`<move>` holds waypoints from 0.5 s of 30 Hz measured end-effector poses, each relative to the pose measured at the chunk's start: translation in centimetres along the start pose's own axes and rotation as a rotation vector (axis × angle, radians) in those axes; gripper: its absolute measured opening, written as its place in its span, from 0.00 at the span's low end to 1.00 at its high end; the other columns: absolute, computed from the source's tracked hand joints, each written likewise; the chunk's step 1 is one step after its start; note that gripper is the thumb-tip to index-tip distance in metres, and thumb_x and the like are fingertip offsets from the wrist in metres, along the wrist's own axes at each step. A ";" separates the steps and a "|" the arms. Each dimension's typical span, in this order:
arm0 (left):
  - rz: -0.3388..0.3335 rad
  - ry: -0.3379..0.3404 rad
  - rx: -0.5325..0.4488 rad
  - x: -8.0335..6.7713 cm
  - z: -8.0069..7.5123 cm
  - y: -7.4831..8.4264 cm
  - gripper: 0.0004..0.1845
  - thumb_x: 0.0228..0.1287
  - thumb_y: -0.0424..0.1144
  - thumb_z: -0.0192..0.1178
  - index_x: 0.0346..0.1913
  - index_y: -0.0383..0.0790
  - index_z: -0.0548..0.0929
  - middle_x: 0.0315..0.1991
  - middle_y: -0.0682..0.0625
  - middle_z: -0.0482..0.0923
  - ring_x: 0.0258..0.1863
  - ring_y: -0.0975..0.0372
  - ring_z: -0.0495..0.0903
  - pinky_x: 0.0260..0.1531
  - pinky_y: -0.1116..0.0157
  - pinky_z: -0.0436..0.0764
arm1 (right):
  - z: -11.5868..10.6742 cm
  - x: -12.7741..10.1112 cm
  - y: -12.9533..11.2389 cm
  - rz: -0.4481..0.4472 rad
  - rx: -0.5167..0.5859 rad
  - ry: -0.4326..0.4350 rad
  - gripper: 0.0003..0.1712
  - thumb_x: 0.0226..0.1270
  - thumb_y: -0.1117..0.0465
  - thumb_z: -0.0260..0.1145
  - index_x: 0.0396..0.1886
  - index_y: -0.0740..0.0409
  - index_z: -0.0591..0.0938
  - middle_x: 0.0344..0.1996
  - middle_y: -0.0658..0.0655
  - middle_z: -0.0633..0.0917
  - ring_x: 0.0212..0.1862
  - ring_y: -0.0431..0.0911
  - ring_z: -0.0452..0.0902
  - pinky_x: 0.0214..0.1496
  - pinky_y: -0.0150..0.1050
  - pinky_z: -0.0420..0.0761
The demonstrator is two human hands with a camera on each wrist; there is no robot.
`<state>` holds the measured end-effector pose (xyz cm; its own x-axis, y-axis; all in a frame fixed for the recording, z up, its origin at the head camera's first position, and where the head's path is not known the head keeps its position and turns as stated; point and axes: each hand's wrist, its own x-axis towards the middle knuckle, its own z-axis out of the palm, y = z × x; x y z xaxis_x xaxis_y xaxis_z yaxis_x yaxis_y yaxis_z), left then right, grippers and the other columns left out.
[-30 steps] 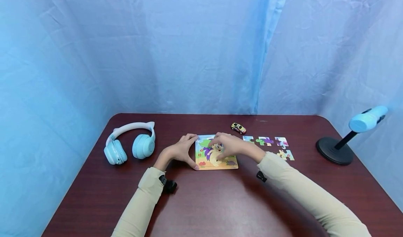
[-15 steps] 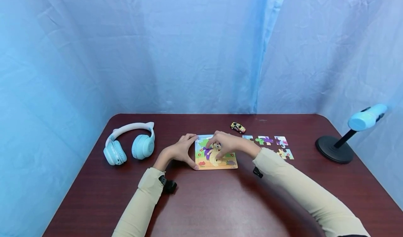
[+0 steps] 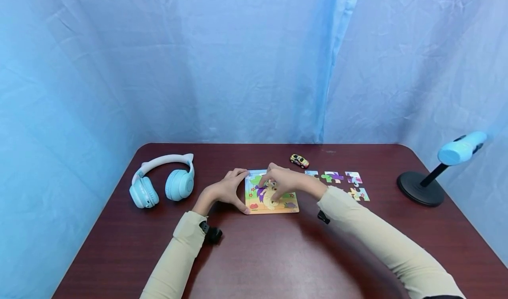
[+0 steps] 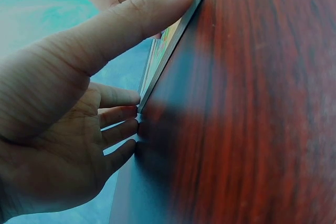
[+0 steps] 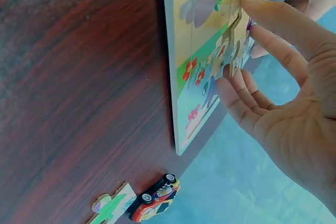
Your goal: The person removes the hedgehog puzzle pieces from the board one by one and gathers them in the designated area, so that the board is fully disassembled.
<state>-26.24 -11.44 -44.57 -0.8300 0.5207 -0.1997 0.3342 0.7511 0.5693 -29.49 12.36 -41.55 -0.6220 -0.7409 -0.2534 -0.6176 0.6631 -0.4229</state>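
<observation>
- I see the puzzle board [image 3: 271,197] lying flat on the dark red table [image 3: 278,255], near its middle, with both hands on it.
- Left hand [image 3: 227,192]: it braces the board's left edge. The thumb [image 4: 131,22] runs along the near left corner, and the other fingers [image 4: 118,124] are spread, their tips against the far part of the same edge. So the board sits between thumb and fingers, and the hand is only loosely bent, not clenched.
- Right hand [image 3: 286,183]: it rests over the top of the board. In the right wrist view I see a puzzle piece [image 5: 231,51] pinched between the thumb [image 5: 278,19] and the fingertips [image 5: 231,90], right on the board's picture face.
- Loose puzzle pieces [image 3: 337,180] lie to the right of the board, well clear of the fingers.
- A toy car [image 3: 299,161] sits just beyond the board.
- Pale blue headphones [image 3: 164,182] lie left of the left hand, apart from it.
- A black-based lamp [image 3: 438,175] stands at the table's right edge.
</observation>
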 end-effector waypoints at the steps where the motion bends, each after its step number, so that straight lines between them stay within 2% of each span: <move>1: 0.000 -0.002 0.001 0.0 0.0 0.0 0.64 0.46 0.54 0.82 0.81 0.37 0.53 0.79 0.42 0.52 0.76 0.47 0.53 0.73 0.45 0.64 | 0.0 0.0 0.0 0.000 -0.006 0.001 0.25 0.55 0.63 0.81 0.55 0.50 0.88 0.49 0.59 0.74 0.45 0.47 0.68 0.35 0.35 0.71; 5: -0.004 -0.006 0.001 -0.1 0.0 0.0 0.65 0.47 0.54 0.82 0.81 0.37 0.53 0.79 0.42 0.52 0.76 0.48 0.53 0.73 0.45 0.64 | 0.1 0.0 0.0 -0.013 -0.021 0.012 0.25 0.56 0.63 0.80 0.55 0.52 0.88 0.50 0.57 0.75 0.48 0.47 0.68 0.38 0.35 0.74; 12: -0.009 -0.003 0.012 0.0 0.0 0.0 0.66 0.46 0.55 0.82 0.82 0.37 0.52 0.79 0.43 0.52 0.76 0.48 0.53 0.73 0.45 0.64 | 0.3 0.0 0.2 -0.050 -0.057 0.035 0.25 0.57 0.65 0.79 0.56 0.53 0.88 0.51 0.55 0.80 0.54 0.47 0.70 0.50 0.40 0.79; 15: -0.010 -0.005 0.015 0.0 0.0 0.0 0.66 0.46 0.55 0.82 0.82 0.37 0.52 0.79 0.42 0.52 0.76 0.48 0.53 0.73 0.45 0.64 | 0.3 -0.2 0.3 -0.064 -0.067 0.049 0.24 0.57 0.66 0.79 0.55 0.53 0.88 0.52 0.55 0.80 0.54 0.47 0.70 0.50 0.40 0.79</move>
<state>-26.23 -11.45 -44.53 -0.8310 0.5154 -0.2093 0.3328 0.7621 0.5554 -29.40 12.62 -41.87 -0.6021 -0.7768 -0.1847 -0.6863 0.6217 -0.3775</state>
